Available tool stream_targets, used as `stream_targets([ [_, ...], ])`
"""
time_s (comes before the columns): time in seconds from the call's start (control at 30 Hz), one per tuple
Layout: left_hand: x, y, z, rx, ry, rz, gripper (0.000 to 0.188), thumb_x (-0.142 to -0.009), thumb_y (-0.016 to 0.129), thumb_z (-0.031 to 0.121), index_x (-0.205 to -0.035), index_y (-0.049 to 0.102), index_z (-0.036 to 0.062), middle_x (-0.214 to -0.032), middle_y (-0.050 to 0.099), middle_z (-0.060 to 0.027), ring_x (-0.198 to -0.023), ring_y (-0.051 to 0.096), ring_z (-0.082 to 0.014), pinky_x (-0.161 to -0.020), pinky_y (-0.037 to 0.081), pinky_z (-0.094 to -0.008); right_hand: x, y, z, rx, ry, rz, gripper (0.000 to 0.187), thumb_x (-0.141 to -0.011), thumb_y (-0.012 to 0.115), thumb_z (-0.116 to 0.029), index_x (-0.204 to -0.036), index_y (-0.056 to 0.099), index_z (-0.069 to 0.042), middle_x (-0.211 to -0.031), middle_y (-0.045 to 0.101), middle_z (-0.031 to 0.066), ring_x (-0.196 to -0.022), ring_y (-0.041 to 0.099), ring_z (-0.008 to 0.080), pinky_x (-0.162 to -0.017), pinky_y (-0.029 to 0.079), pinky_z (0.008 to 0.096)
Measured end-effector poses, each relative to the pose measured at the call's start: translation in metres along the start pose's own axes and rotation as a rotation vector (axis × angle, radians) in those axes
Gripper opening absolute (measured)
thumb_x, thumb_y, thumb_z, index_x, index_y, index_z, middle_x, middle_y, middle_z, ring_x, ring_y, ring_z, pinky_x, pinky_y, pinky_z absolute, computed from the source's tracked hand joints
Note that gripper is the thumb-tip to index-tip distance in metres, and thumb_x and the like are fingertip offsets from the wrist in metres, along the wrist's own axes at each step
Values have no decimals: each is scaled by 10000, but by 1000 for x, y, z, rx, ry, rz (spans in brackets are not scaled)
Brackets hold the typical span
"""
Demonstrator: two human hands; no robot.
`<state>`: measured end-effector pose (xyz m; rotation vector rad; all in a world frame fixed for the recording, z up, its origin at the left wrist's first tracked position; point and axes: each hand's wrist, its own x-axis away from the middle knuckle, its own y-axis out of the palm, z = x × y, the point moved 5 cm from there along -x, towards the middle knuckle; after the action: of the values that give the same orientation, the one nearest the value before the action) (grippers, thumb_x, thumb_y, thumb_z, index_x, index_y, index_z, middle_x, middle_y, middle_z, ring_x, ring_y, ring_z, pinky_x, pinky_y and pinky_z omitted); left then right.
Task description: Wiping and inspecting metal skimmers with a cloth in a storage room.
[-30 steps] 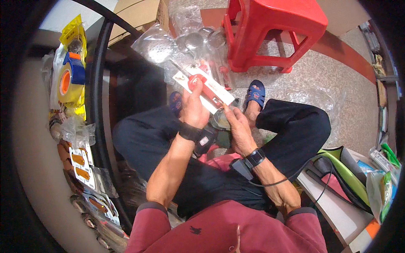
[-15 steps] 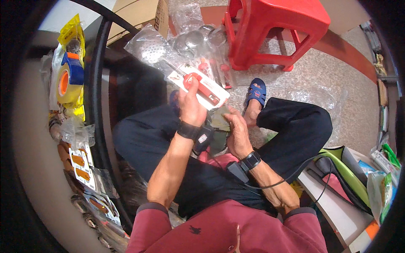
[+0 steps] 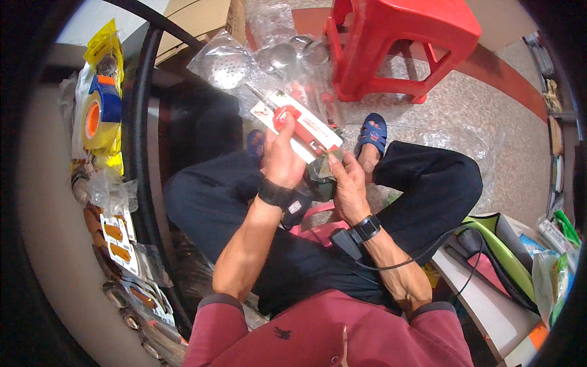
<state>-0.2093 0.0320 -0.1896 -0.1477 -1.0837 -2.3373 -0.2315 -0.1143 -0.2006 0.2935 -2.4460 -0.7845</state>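
My left hand (image 3: 282,156) is closed round the red handle end of a packaged skimmer (image 3: 227,68), thumb on top. Its round perforated metal head points away to the upper left inside a clear plastic sleeve, and a white and red card (image 3: 313,136) backs the handle. My right hand (image 3: 350,191) pinches a grey-green cloth (image 3: 320,169) against the near end of the card. Just beyond, several more packaged metal ladles and spoons (image 3: 281,56) lie on the floor, partly covered by the skimmer's sleeve.
A red plastic stool (image 3: 391,43) stands ahead on the right. A black rack post (image 3: 136,153) rises on my left, beside hanging packs and a blue tape dispenser (image 3: 107,107). A cardboard box (image 3: 195,24) sits at the far left; a white shelf (image 3: 489,306) with bags is at the near right.
The skimmer and both hands have shifted slightly right. My right hand has brought the cloth up onto the near end of the card.
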Motion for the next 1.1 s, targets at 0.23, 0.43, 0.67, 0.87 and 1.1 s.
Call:
stream_targets([
  [0.23,-5,-6,13,-2,12,37,308,-1020,521,142,-1298,488,13,-1230,582,-108,-1145,572,-243,-997,468,-418,-6,-23,-3,343,-71,-27,370,-970,637,-253,-1201,592,32,-1081,642,85,-953,582,113,-819,477,266],
  [0.43,-15,-11,26,-95,74,-6,342,-970,623,140,-1273,506,33,-1174,610,-69,-1092,603,-208,-968,496,-385,9,-16,-59,636,-64,54,392,-940,656,-246,-1179,605,60,-1030,658,113,-906,609,156,-799,490,299],
  [0.67,5,0,-10,-100,-190,-25,358,-997,557,160,-1341,518,72,-1252,613,-60,-1112,598,-188,-992,465,-342,-6,64,-81,1335,-842,-312,318,-881,636,-119,-1187,615,-33,-1145,590,154,-1029,537,360,-870,455,427],
  [0.87,4,-7,10,-113,-212,-59,337,-980,587,169,-1291,554,45,-1222,612,-69,-1128,564,-188,-996,432,-341,22,64,-64,1438,-766,-408,362,-840,659,-42,-1197,616,-82,-1162,570,129,-1030,556,333,-873,469,392],
  [1.1,-12,-16,14,-10,-174,-68,247,-975,598,110,-1207,572,29,-1122,628,-67,-988,620,-191,-882,514,-343,16,7,-73,1170,-515,-293,259,-903,635,-106,-1141,626,-4,-1057,620,149,-1023,612,310,-860,487,351],
])
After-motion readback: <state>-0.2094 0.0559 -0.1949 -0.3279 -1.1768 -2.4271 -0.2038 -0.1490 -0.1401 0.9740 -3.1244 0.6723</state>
